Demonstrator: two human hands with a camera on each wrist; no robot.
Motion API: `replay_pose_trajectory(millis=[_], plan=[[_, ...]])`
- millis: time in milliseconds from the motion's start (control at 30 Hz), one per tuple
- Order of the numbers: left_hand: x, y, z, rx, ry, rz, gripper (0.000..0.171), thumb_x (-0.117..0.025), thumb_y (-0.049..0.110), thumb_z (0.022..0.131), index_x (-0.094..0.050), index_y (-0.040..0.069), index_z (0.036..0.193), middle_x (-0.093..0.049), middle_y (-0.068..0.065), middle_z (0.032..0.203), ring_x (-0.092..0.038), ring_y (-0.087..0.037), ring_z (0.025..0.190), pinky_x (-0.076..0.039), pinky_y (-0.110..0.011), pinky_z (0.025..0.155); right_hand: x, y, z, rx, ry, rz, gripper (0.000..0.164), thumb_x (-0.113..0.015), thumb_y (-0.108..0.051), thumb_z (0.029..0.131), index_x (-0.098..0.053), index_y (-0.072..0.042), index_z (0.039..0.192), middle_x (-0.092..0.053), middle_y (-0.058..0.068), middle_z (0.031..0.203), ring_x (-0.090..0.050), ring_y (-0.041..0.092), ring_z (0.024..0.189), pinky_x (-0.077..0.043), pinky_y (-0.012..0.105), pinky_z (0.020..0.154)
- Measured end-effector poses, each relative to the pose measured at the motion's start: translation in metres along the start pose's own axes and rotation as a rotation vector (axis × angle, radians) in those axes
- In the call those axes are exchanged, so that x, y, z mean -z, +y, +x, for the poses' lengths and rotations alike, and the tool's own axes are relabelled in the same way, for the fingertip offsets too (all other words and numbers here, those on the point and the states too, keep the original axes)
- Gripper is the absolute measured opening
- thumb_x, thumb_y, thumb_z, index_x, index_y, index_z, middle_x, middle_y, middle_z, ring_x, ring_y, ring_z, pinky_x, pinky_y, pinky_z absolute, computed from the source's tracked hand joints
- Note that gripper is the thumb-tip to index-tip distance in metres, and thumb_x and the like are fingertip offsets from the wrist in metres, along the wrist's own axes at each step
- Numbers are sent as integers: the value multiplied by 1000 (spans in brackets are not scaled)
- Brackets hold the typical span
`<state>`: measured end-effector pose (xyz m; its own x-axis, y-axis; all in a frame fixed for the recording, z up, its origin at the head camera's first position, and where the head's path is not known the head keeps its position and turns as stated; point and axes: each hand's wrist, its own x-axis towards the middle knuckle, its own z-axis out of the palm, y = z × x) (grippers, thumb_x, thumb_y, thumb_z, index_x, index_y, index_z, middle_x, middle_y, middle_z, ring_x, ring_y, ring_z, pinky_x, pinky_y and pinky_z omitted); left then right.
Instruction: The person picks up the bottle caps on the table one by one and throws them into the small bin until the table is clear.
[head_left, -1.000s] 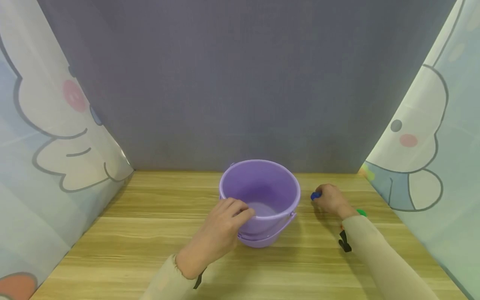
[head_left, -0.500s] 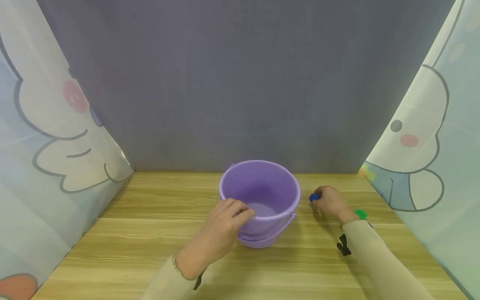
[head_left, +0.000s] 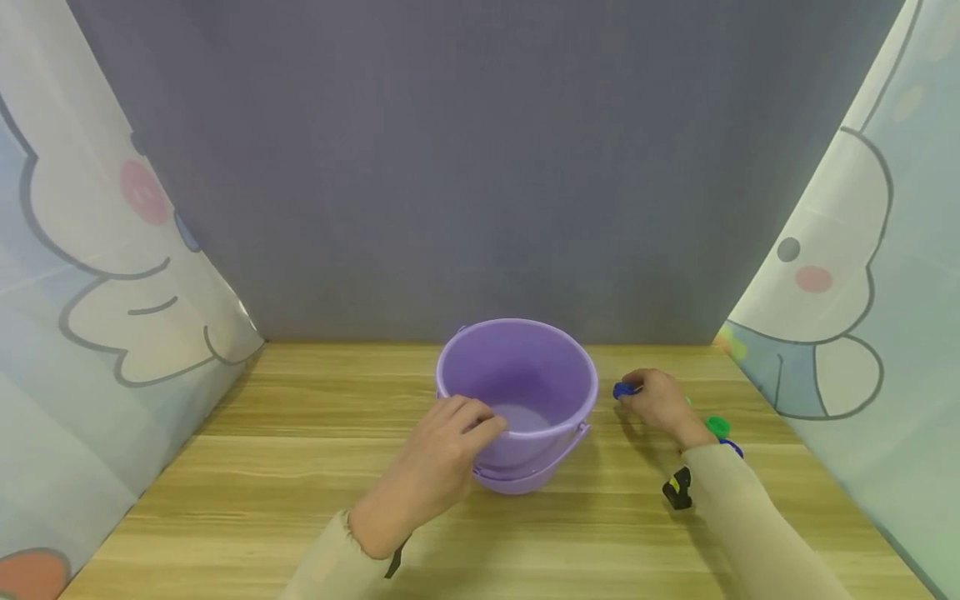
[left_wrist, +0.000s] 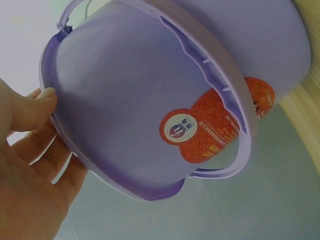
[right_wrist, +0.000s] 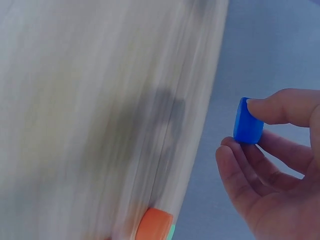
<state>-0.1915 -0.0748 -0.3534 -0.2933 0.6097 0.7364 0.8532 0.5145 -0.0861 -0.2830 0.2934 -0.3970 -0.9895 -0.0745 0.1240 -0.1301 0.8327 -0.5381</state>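
Note:
A purple bucket (head_left: pixel 517 367) stands upright on the wooden table, its handle (left_wrist: pixel 220 60) hanging down over the side nearer me. My left hand (head_left: pixel 442 454) grips the bucket's near-left rim, thumb on the outer side in the left wrist view and fingers over the edge. To the right of the bucket, my right hand (head_left: pixel 660 404) pinches a small round blue plastic cap (right_wrist: pixel 248 122) between thumb and fingers. In the right wrist view, the cap is held above the tabletop. A red label (left_wrist: pixel 210 125) is stuck on the bucket's outer wall.
By my right forearm lie a green cap (head_left: pixel 717 427) and another blue round piece (head_left: pixel 732 447), partly covered by the sleeve. An orange cap (right_wrist: pixel 154 225) shows at the lower edge of the right wrist view. A grey wall (head_left: pixel 487 167) borders the table's back; printed cloth panels flank it.
My right hand has shifted slightly left with the blue cap, and its forearm now uncovers more of the green and blue pieces. My left hand stays on the bucket rim.

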Motion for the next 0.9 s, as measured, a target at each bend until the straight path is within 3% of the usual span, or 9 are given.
replay_pose_trajectory(millis=[600,900], plan=[[0,1,1,-3,10,-1,51,-60,-20,67,-71,10,105,-64,0,94,-59,-18,88,-52,-31,79,-5,-15,-8,12,57,88,44,-72,-15,90,-62,14,122,-68,29,109,-67,42,99,-58,50,82],[1,0,1,-2,5,6,50,-63,-20,67,-71,11,106,-64,0,95,-59,-18,89,-52,-32,80,-6,-21,-12,16,87,140,44,-72,-14,90,-62,12,124,-66,30,116,-67,44,104,-60,48,79]])
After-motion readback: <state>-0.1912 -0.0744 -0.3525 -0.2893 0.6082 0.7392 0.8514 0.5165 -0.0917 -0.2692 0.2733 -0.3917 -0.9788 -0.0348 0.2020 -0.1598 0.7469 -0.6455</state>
